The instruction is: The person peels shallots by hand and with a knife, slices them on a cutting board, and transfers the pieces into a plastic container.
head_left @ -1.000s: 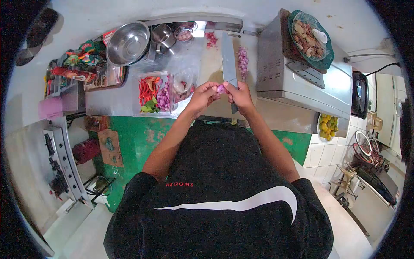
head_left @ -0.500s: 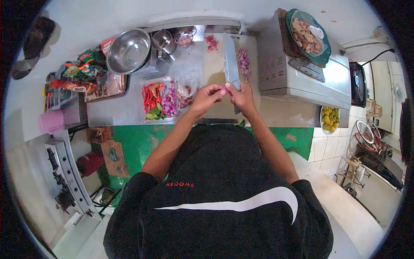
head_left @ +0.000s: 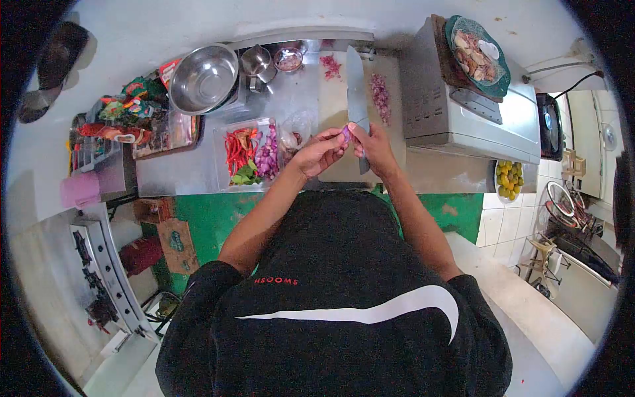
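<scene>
My left hand (head_left: 319,153) is closed, pinching a small purple shallot (head_left: 345,134) between thumb and fingertips above the pale cutting board (head_left: 334,99). My right hand (head_left: 376,147) grips a large cleaver-like knife (head_left: 356,83), its wide blade pointing away from me. The right thumb reaches over to the shallot, so both hands meet there. On the board lie chopped reddish pieces (head_left: 330,67) left of the blade and a row of chopped shallots (head_left: 380,98) right of it. The knife's handle is mostly hidden by my right hand.
Left of the board stand a clear tray (head_left: 221,159) of red chilies, shallots and green leaves, and a plastic bag (head_left: 294,126). Behind are a steel bowl (head_left: 204,78) and small metal cups (head_left: 258,63). A boxy appliance (head_left: 476,112) borders the right; yellow-green fruit (head_left: 508,180) sits beyond.
The whole view has shifted slightly right. My hands stay together at the shallot, the left fingers a little more spread; the knife remains in my right hand.
</scene>
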### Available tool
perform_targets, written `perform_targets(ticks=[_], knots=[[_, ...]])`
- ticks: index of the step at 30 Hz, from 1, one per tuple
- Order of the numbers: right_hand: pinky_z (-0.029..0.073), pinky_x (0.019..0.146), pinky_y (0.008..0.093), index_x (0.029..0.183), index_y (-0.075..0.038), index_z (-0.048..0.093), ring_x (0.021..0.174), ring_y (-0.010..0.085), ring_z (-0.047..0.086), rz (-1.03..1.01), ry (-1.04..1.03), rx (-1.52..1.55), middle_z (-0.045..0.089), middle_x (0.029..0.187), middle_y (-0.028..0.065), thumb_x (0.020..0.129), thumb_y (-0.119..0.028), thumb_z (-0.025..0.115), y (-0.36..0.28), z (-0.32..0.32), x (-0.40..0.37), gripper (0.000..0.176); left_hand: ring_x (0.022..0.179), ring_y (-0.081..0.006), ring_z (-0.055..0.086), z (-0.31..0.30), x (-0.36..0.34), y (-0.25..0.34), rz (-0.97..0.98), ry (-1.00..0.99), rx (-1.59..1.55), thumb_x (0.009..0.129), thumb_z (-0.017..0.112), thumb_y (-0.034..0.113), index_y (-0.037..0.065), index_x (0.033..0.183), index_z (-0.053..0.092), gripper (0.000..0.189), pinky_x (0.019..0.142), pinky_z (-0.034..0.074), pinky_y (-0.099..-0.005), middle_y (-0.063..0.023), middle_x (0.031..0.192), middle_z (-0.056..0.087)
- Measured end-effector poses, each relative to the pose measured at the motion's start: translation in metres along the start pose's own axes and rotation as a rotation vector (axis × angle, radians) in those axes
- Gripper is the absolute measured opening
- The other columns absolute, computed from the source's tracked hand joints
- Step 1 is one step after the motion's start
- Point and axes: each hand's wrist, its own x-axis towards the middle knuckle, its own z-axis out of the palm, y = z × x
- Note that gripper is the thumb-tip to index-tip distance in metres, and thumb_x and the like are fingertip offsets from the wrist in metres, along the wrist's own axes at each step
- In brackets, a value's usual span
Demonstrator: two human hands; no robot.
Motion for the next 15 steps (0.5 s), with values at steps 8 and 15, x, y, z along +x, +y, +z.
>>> perform_targets(ticks=[8,15], knots=[[0.037,0.044,0.0241,0.083,-0.003,0.060,0.050,0.0069,0.047,-0.048,0.060,-0.178,0.055,0.064,-0.0002,0.090,-0.030,0.065,-0.014,0.006,0.000,0.028,0.094,-0.0115,0.060,0.007,0.004,-0.001,0.072,-0.008,0.010,0.096,0.057,0.017,0.006,0.120,0.054,0.027,0.075,0.051,-0.0245,-0.0021,0.104,0.062],[0.036,0.044,0.0254,0.080,-0.004,0.059,0.050,0.0071,0.047,-0.100,0.080,-0.204,0.053,0.063,-0.0010,0.091,-0.027,0.063,-0.024,0.003,-0.003,0.026,0.108,-0.0136,0.057,0.009,0.014,-0.009,0.189,-0.021,-0.055,0.096,0.056,0.021,0.010,0.125,0.053,0.031,0.077,0.046,-0.0259,-0.0015,0.116,0.061]])
